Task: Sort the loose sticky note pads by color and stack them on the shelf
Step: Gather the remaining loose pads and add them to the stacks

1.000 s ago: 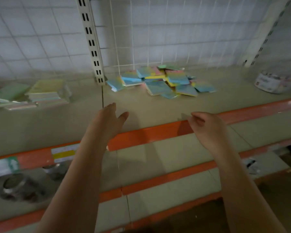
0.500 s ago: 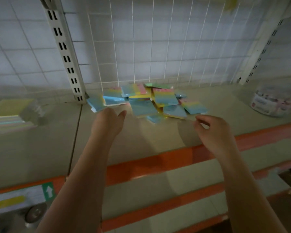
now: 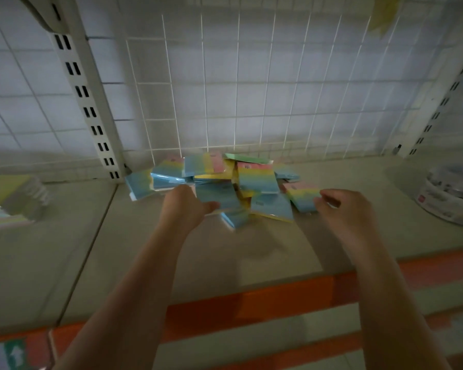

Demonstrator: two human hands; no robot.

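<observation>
While spread in a loose heap at the back edge of the shelf (image 3: 251, 252), against the white wire grid panel (image 3: 225, 89), the sticky note pads (image 3: 254, 177) lie overlapped and tilted: mostly blue, several banded pink-yellow-blue, 1 green at the rear. Left hand (image 3: 183, 206) at the heap's front left side, thumb out toward a blue pad (image 3: 219, 200) and touching or nearly touching it; fingers hidden behind the hand, so apart or together cannot be told (nor any grip). Right hand (image 3: 342, 209) at the heap's front right side, fingers curled loosely with gaps between them, tips just beside a pink-yellow-blue pad (image 3: 302, 196); no clamp on it visible. Both forearms stretched in from the front edge over the orange shelf lip (image 3: 225, 311). At the left edge of the shelf, well apart from the heap, a neat stack of pads (image 3: 11, 198), yellowish-green on top, blurred. At the right edge, a round clear tub (image 3: 452, 198) with a white label. Slotted white upright (image 3: 88, 110) standing at the back left, just beside the heap's leftmost blue pad.
</observation>
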